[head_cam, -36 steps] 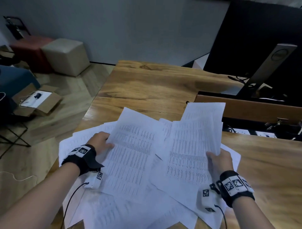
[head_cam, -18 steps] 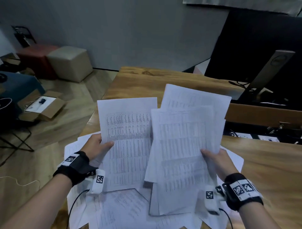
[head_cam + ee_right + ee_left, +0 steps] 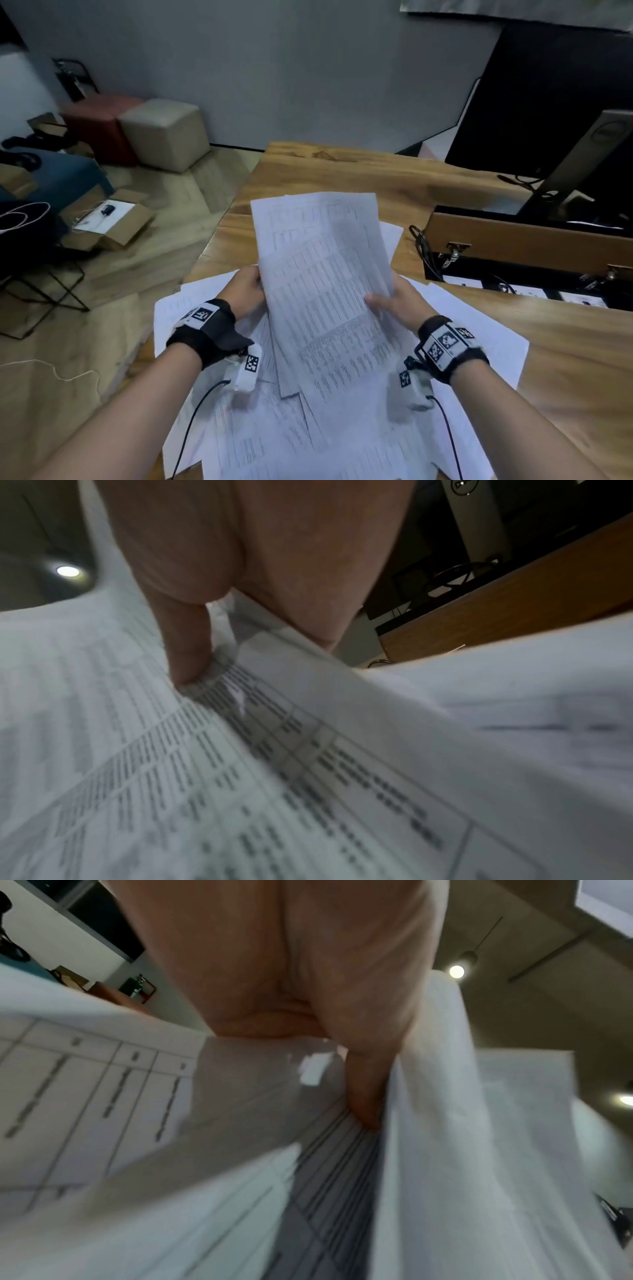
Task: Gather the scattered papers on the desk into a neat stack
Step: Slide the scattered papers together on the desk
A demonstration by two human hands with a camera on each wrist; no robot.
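The two bundles seen half a second ago are now merged into one sheaf [image 3: 325,291] (edges uneven), raised above the loose papers [image 3: 472,329] on the worktop [image 3: 565,359]. The left hand [image 3: 245,291] grips its left edge, the right hand [image 3: 400,303] its right edge.

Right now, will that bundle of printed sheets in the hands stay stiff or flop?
Probably floppy: the held sheets curve between the left hand and right hand. They look apt to slide, since their edges are already fanned. Likely light; only thumbs and fingers pinch them.
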